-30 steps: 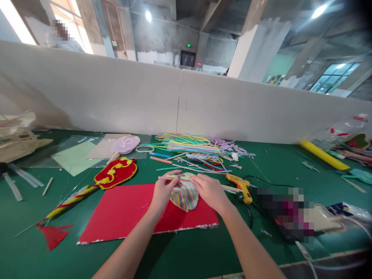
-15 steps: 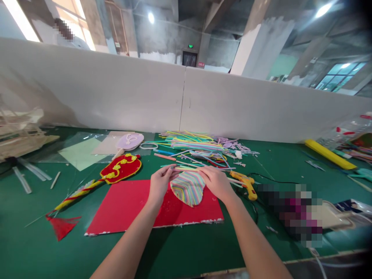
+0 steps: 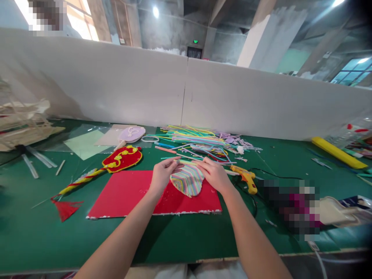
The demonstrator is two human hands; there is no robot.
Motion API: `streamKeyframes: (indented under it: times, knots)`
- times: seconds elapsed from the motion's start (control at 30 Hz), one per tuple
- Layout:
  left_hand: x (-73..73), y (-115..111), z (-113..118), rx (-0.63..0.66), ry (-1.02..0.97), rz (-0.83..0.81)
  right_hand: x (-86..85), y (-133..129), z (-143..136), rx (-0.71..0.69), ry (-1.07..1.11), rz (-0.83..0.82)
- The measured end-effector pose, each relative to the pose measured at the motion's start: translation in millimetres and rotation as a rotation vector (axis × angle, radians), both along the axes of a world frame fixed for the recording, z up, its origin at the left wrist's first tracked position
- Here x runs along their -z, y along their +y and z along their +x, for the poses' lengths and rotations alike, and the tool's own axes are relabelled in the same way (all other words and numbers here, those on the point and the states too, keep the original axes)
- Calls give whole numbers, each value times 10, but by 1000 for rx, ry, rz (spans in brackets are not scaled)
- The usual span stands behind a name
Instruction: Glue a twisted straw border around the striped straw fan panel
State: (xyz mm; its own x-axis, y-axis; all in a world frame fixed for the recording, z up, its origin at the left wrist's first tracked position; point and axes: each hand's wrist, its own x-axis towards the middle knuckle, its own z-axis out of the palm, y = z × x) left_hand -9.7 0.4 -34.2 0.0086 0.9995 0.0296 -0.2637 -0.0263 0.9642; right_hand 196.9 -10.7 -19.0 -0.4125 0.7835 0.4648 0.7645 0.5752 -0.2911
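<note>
A leaf-like piece striped in pastel colours (image 3: 188, 180), seemingly made of pipe cleaners laid side by side, is over the red board (image 3: 124, 195). Along its far edge runs a pale yellow-green pipe cleaner (image 3: 188, 162). My left hand (image 3: 165, 172) pinches this strip at its left end, thumb and fingers together. At the right end, my right hand (image 3: 214, 173) presses its fingers on the same strip and the corner of the striped piece. Fingertips partly hide both ends. Just right of my right hand lies a yellow glue gun (image 3: 246, 179).
Loose pipe cleaners (image 3: 197, 139) are heaped behind my hands. To the left lie a red fan-shaped ornament (image 3: 123, 159) with a tassel (image 3: 66, 209) and a lilac fan (image 3: 132, 135). A yellow bar (image 3: 338, 152) is at right; a white partition (image 3: 130, 85) stands behind.
The view has tilted down slightly. Between my hands, the held strip now sits close against the far edge of the striped piece. Both hands keep their pinch.
</note>
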Motion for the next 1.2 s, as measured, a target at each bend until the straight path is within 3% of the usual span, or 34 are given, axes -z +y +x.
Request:
streamKeyframes:
  times: [0.27,0.6,0.93,1.2]
  knots:
    - [12,-43,85,43,31,27,-15,-17,-98,-7,130,-23]
    - [4,-87,109,83,113,54,94,11,-134,-52,263,-60]
    - [-44,-126,120,73,191,112,21,-63,-161,-16,214,-61]
    - [7,-113,158,40,136,83,39,-67,-164,31,143,-42]
